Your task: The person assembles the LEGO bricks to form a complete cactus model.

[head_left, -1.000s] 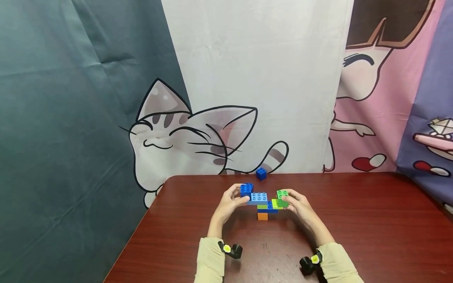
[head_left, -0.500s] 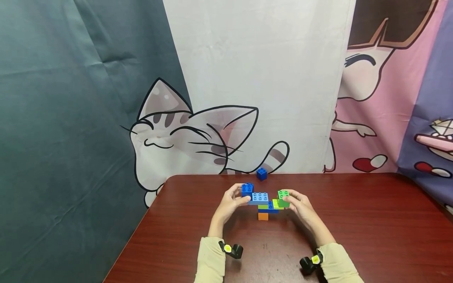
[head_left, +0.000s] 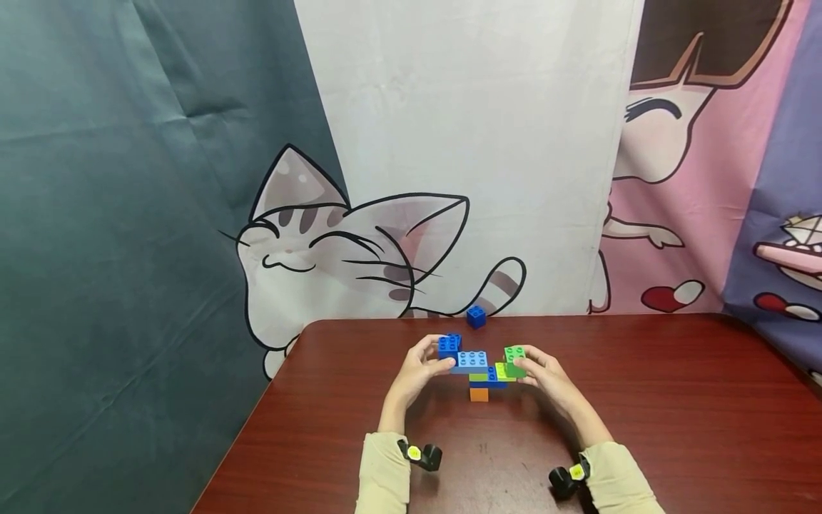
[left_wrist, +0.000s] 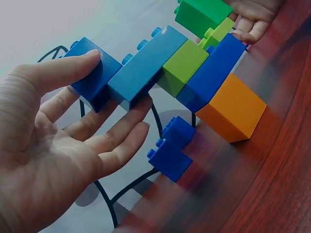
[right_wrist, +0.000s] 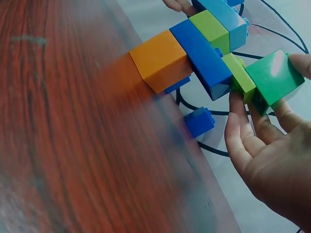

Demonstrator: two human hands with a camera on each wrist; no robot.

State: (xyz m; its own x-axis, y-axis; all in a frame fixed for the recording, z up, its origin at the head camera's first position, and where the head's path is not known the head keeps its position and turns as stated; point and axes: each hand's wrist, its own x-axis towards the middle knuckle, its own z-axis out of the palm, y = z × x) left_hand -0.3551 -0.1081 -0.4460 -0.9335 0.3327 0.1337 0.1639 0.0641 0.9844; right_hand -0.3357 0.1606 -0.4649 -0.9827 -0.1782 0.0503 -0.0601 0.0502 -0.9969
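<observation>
A toy-brick build stands near the table's middle, held at both ends. At its bottom is an orange brick (head_left: 479, 394), under a long dark blue brick (right_wrist: 201, 58). Lime bricks (left_wrist: 185, 68) sit on that, a light blue brick (head_left: 472, 362) on the left one and a green brick (right_wrist: 275, 77) on the right one. My left hand (head_left: 414, 373) pinches the dark blue brick (left_wrist: 92, 70) at the left end, thumb on its near face, fingers behind and below. With thumb and fingers, my right hand (head_left: 551, 380) grips the green brick from the right.
A separate blue brick (head_left: 476, 316) lies at the far edge of the brown table (head_left: 674, 414). More blue brick (right_wrist: 177, 85) shows behind the orange one in the right wrist view. A printed cloth (head_left: 481, 143) hangs behind the table.
Both hands keep their hold on the build's ends. The right wrist has shifted very slightly to the right; the bricks otherwise look the same.
</observation>
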